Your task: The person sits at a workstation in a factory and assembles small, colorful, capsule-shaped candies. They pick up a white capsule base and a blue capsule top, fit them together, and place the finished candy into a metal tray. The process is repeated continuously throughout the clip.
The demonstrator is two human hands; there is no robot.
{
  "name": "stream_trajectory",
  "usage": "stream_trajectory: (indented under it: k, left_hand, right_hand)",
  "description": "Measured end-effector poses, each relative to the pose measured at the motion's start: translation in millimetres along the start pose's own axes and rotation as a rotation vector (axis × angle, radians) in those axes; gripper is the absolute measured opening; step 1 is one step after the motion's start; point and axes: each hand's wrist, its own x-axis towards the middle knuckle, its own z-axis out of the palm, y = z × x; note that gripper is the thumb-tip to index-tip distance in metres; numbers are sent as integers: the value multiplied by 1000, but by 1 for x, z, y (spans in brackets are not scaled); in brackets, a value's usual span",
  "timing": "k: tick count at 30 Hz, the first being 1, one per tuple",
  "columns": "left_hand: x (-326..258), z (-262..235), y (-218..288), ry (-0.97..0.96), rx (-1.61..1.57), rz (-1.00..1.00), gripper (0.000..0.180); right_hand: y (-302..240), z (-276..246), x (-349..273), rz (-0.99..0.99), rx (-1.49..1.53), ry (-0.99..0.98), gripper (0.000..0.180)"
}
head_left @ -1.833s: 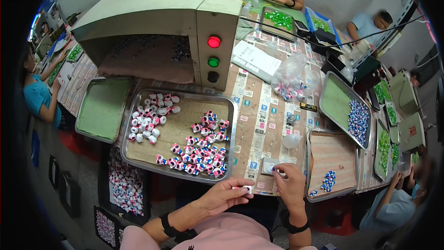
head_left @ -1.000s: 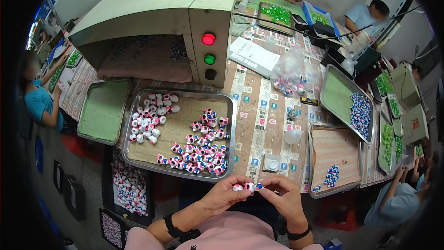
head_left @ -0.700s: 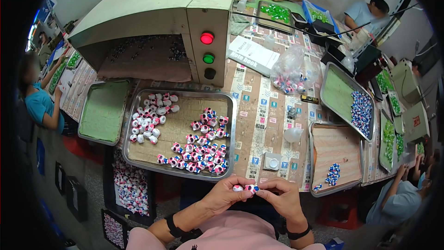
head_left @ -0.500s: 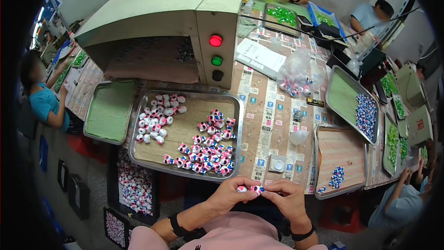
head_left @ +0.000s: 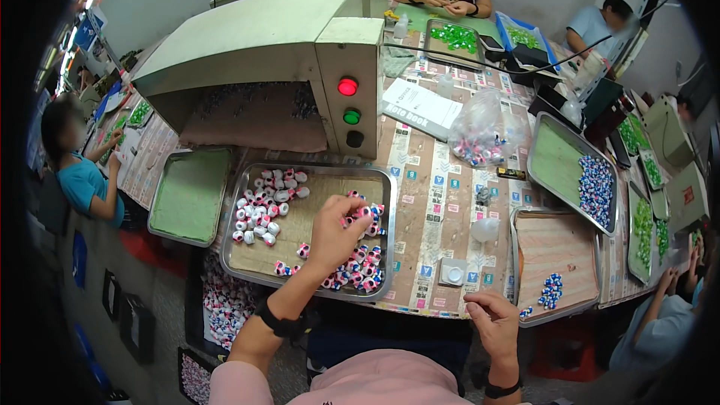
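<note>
My left hand (head_left: pixel 334 234) reaches into the metal tray (head_left: pixel 247 274). Its fingers are curled down on the pile of small pink, blue and white pieces (head_left: pixel 360 266), with a few pieces right at the fingertips. A second cluster of mostly white pieces (head_left: pixel 266 199) lies at the tray's far left. My right hand (head_left: pixel 491 319) hovers at the table's front edge, thumb against curled fingers; anything inside it is hidden. It is close to a small white square dish (head_left: pixel 453 273) and the wooden-lined tray (head_left: pixel 559 244), which holds a few blue pieces (head_left: pixel 551 290).
A large beige machine (head_left: pixel 300 67) with red and green lamps stands behind the tray. A green-lined tray (head_left: pixel 187 195) sits at the left and a clear bag of pieces (head_left: pixel 484 131) at centre right. More trays with blue and green pieces are on the right. Other people work around the table.
Both hands were together at the front edge, holding small pieces between them. My left hand has since moved forward into the metal tray, and my right hand stays near the edge.
</note>
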Motion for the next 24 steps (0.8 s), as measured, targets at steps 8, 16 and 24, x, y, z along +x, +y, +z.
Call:
stream_trajectory:
  k: [8,16,24]
  left_hand:
    - [35,16,-8,-44,291,1,23]
    - [12,0,-22,-90,34,73,26]
    - [-61,-26,48,-512,-855,-608,20]
  right_hand:
    - [14,-33,-7,20,-80,137,14]
    - [23,-92,-14,19,-388,437,15]
    - [30,-115,-25,121,-660,295,17]
